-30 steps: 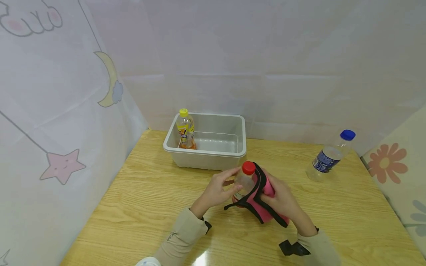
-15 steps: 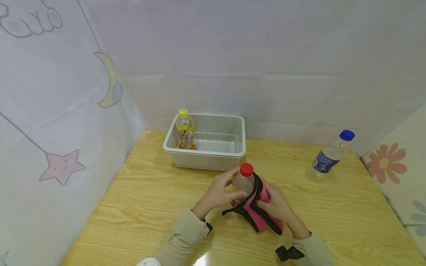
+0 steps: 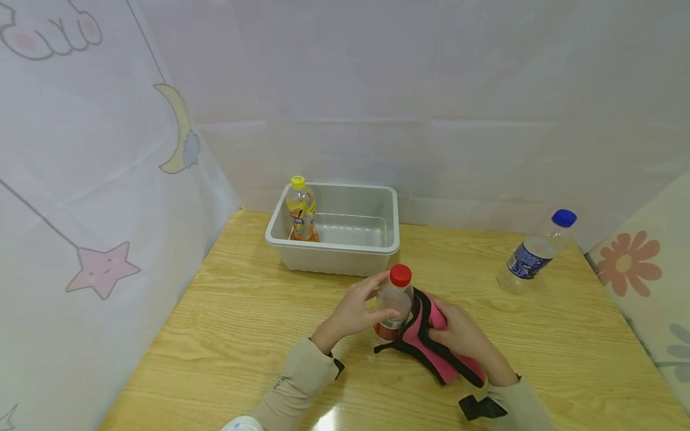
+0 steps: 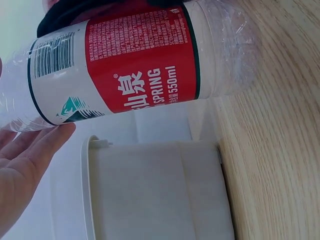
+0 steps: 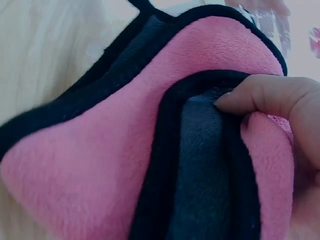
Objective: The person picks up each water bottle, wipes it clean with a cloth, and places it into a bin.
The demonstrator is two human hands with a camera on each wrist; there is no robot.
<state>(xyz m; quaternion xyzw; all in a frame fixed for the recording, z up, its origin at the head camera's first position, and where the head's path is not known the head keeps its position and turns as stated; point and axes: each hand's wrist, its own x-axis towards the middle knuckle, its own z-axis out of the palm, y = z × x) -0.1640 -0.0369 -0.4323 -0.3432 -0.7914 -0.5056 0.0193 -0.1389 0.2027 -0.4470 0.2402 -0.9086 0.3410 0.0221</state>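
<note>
Head view: red-capped bottle (image 3: 395, 299) gripped in left hand (image 3: 353, 309), beside pink cloth (image 3: 433, 354) pinched in right hand (image 3: 460, 332).

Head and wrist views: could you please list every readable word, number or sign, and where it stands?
"山泉 ®": red label on red-capped clear plastic bottle.
"SPRING": same label.
"550ml": same label.
Too small or blurred: its other print; labels on yellow-capped clear bottle and blue-capped clear bottle; beige sleeve marking.

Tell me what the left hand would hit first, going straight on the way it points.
The red-capped bottle, which the left hand holds; just beyond that, probably the cloth, though depth is hard to judge.
</note>
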